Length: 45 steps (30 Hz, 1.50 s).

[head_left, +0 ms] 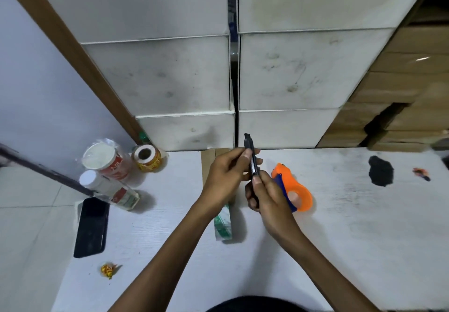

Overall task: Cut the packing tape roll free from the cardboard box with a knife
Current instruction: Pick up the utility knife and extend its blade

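Note:
A black utility knife (251, 156) stands nearly upright above the middle of the white table, held by both hands. My left hand (227, 177) pinches its upper part with thumb and fingers. My right hand (266, 196) grips its lower end. I cannot see an extended blade. Under my hands lies a flat brown cardboard box (209, 163), mostly hidden. A strip with green print (222, 224) sticks out toward me from the box. An orange and blue tape dispenser (295, 188) lies just right of my right hand.
At the left stand a paper cup in plastic wrap (103, 160), a white bottle (107, 189), a yellow label roll (146, 158) and a black phone (91, 226). A candy wrapper (108, 270) lies near the front. A black patch (381, 171) marks the right side. White boxes (189, 81) are stacked behind the table.

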{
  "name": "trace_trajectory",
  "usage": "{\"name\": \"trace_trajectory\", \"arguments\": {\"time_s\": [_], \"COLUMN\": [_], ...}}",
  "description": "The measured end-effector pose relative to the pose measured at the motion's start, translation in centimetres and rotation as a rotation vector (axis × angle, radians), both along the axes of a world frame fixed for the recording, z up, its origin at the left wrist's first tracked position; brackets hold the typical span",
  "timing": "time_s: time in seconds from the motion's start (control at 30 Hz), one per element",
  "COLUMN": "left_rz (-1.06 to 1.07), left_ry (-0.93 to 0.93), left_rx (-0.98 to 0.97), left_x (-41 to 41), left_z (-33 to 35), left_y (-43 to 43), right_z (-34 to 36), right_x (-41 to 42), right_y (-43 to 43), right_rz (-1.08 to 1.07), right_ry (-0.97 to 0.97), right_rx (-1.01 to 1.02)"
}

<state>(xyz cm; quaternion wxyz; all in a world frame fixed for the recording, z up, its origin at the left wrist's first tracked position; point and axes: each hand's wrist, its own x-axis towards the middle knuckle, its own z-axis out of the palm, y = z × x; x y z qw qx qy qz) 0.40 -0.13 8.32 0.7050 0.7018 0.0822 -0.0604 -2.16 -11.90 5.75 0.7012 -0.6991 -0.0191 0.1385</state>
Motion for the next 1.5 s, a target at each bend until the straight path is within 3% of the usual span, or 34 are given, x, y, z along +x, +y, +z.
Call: {"name": "trace_trajectory", "arguments": {"time_s": [0.27,0.4,1.13,1.3,1.5], "left_rz": [-0.007,-0.047,-0.159,-0.192,-0.236], "left_ry": [-0.19,-0.227,-0.144,-0.061,-0.005], "left_rx": [-0.095,-0.112,-0.093,-0.096,-0.074], "left_x": [-2.5,-3.0,-4.7,-4.7,-3.6], "left_z": [6.0,6.8,4.4,2.8,0.8], "left_y": [0.2,0.4,0.6,1.1,1.9], "right_z": [5.3,5.8,4.3,2.3,1.1], "right_x": [-2.2,-2.8,-4.7,-4.2,-2.8], "right_y": [0.2,0.4,0.8,-0.7,-1.4], "right_rz": [0.026,-0.018,-0.167,-0.057,0.074], "right_ry": [-0.15,-0.129,-0.141,-0.123,-0.033], "right_rx": [0.144,0.207,0.181,0.048,0.097]}}
